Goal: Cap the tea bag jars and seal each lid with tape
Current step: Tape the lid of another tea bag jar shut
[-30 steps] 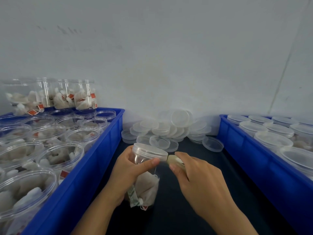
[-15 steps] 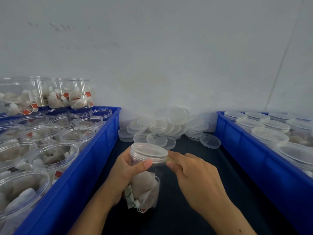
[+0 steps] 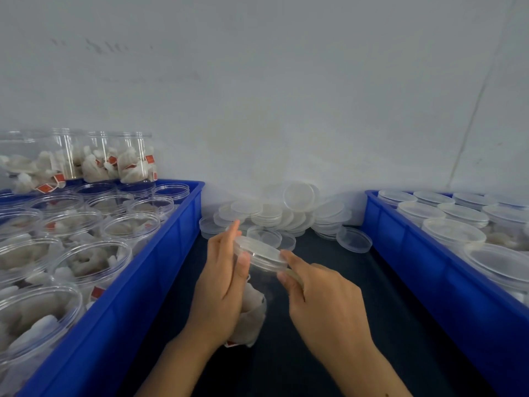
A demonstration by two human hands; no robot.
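Capped clear jar, tilted; tea bags inside

blue crates, clear lids

Bare hands and forearms, no sleeves showing.

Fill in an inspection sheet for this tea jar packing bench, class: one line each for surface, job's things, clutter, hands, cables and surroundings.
Surface: dark bench top between two crates.
Job's things: capped jar tilted in both hands; left blue crate holds uncapped jars; right blue crate holds capped jars; tape strip at the lid's edge.
Clutter: loose lids piled against the wall.
Hands: left hand in a grip on the jar; right hand pinches the tape.
Cables: nothing seen.
Surroundings: plain grey wall.
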